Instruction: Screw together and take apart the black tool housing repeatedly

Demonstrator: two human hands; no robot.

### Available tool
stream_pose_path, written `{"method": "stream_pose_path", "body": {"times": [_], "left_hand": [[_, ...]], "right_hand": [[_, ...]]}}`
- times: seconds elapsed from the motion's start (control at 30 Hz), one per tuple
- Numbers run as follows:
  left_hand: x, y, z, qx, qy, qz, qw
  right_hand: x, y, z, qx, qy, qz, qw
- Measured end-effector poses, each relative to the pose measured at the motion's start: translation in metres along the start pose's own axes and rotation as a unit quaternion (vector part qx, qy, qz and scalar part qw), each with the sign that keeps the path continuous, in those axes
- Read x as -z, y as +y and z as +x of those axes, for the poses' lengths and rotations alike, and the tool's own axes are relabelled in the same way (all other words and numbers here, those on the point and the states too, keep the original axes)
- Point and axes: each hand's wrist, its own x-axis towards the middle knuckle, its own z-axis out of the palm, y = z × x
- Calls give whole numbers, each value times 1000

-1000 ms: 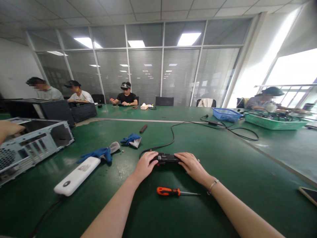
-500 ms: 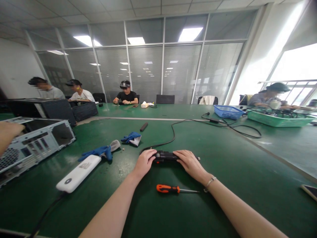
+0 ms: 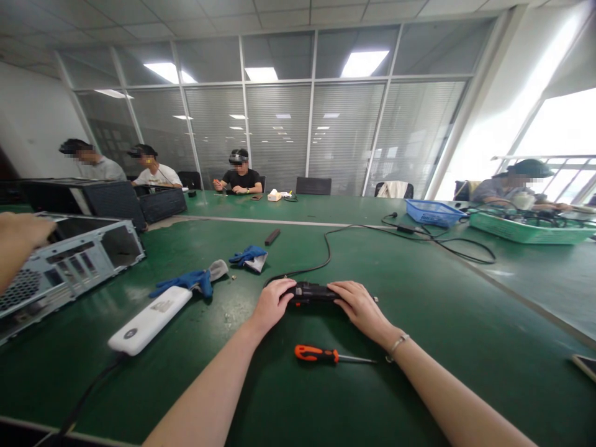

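A small black device with a black cable lies on the green table. My left hand grips its left end with curled fingers. My right hand rests over its right end, fingers curled on it. An orange-handled screwdriver lies on the table just in front of both hands, its shaft pointing right.
A white power bank and blue gloves lie to the left. An open computer case with another person's hand on it stands far left. Baskets and people sit at the far side.
Both hands stay on the black device. The view has shifted slightly; the other person's hand on the computer case has moved a little to the right.
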Motion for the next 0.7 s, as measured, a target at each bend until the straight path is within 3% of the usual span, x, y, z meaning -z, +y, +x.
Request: {"method": "stream_pose_path", "body": {"times": [0.43,0.7], "left_hand": [[-1,0,1,6,0,-14,1000],[0,1,2,18,-45,-16,999]], "right_hand": [[-1,2,-1,-9,-22,8,1000],[-1,4,-1,-15,-35,6,999]]}}
